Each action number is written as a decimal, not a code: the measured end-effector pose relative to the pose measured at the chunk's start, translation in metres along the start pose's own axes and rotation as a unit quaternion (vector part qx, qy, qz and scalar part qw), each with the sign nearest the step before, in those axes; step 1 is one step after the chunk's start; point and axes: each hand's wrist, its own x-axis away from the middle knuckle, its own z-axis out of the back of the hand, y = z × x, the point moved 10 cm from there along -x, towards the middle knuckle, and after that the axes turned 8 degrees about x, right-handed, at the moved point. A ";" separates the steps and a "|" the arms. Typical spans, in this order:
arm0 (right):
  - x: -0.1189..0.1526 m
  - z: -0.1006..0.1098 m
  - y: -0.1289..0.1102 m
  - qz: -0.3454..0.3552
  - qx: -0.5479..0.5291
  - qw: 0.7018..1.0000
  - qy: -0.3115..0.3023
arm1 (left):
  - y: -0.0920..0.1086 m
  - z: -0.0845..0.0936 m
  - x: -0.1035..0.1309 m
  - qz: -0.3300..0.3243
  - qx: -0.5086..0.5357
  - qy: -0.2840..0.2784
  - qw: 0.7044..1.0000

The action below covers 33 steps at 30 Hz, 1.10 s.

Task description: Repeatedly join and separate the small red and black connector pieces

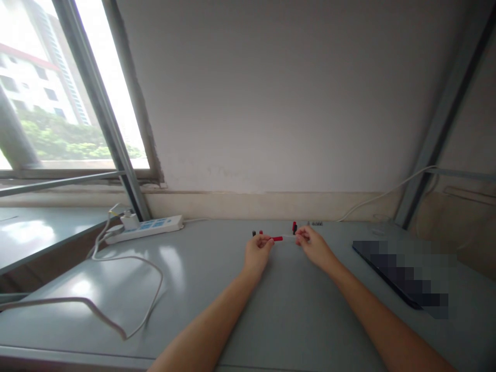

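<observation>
Near the back of the desk, my left hand [258, 253] is closed in a pinch on the red part of a slim marker pen [277, 238]. A thin white length extends from the red part towards my right hand [312, 245], whose fingers pinch its other end. Whether the red and white parts are joined is too small to tell. Just behind my left fingers, small dark and red ends [261, 232] show, partly hidden. A small red and black object [294, 227] stands just beyond my right fingertips.
A white power strip [155, 226] with a plugged-in adapter lies at the back left, its cable [160, 279] looping over the desk [194, 310]. A dark flat object [391, 274], partly pixelated, lies right of my right forearm. Wall and metal posts bound the back.
</observation>
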 end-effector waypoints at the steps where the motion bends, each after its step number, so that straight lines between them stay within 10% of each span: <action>1: 0.000 -0.001 0.001 -0.005 0.001 1.000 -0.003 | 0.001 0.000 0.000 0.001 0.003 0.002 1.000; 33: 0.010 -0.029 -0.016 -0.006 -0.142 0.981 -0.131 | 0.009 -0.018 0.016 0.069 0.033 -0.055 0.996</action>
